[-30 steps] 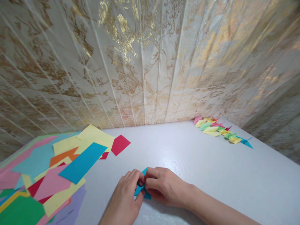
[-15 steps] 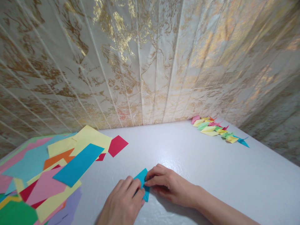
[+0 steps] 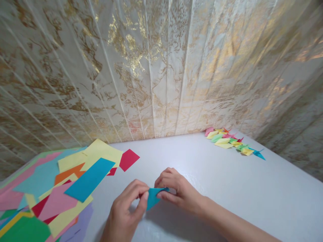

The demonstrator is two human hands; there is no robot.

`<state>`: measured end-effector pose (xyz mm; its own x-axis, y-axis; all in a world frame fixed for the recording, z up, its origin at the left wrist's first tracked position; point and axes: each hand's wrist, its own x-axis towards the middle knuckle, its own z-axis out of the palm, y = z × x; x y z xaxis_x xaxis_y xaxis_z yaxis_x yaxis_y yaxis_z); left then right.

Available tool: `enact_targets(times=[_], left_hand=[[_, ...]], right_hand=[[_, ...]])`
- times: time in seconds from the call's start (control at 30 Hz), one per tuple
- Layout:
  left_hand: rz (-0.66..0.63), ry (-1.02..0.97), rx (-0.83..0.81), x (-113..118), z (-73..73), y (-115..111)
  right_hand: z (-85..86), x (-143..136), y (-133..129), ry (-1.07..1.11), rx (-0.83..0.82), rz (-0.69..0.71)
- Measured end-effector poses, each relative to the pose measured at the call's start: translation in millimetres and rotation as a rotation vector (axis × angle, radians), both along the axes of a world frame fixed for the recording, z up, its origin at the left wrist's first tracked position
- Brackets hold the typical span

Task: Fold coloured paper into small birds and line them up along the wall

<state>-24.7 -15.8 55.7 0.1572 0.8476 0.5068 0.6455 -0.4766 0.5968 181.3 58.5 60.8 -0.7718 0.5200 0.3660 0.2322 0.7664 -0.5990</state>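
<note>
As seen in the head view, holds a folded piece of blue paper [image 3: 152, 199] between left hand [image 3: 121, 211] and right hand [image 3: 183, 192], low in the view and a little left of centre. Pinches the left corner with the left hand, thumb tip against fingers, with a small rounded gap behind the pinch. Grips the right end with the right hand, thumb on the near face, fingers curled over behind, nearly closed on the paper. Presents a roughly triangular near face, with a straight upper edge and a point downward. Appears raised off the white tabletop [image 3: 227, 188], with a shadow below; cannot tell whether the lowest point touches.

Left of the hands, on the tabletop, overlapping in a loose heap: blue strip [image 3: 90, 179] on top, yellow sheet [image 3: 102, 153] partly beneath it, pink sheet [image 3: 58, 203], green sheet [image 3: 26, 228], purple sheet [image 3: 78, 223]. Just right of the yellow sheet: red piece [image 3: 129, 160].

Far right, near the table edge, well apart from the hands: close-set group of small folded paper figures [image 3: 223, 143], pink, yellow, green and red, with a blue figure [image 3: 258, 154] at the near end. Behind: gold-patterned, pleated covering [image 3: 164, 67].
</note>
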Motion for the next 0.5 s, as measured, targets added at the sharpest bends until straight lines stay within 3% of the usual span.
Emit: enact_targets(times=[0.17, 0.27, 0.37, 0.5], left_hand=[[-0.033, -0.021, -0.292, -4.9, -7.7, 0.2], [0.027, -0.101, -0.4, -6.8, -14.4, 4.1], [0.144, -0.262, -0.465, -9.4, -20.1, 9.7], [0.211, -0.549, -0.593, -3.6, -21.4, 14.0]], right_hand=[[22.2, -8.3, 5.8, -0.309, -0.025, 0.124], [30.1, -1.0, 15.6, -0.369, -0.18, 0.106], [37.1, 13.2, 31.6, -0.322, -0.356, -0.01], [39.1, 18.9, 38.2, -0.07, -0.457, -0.161]])
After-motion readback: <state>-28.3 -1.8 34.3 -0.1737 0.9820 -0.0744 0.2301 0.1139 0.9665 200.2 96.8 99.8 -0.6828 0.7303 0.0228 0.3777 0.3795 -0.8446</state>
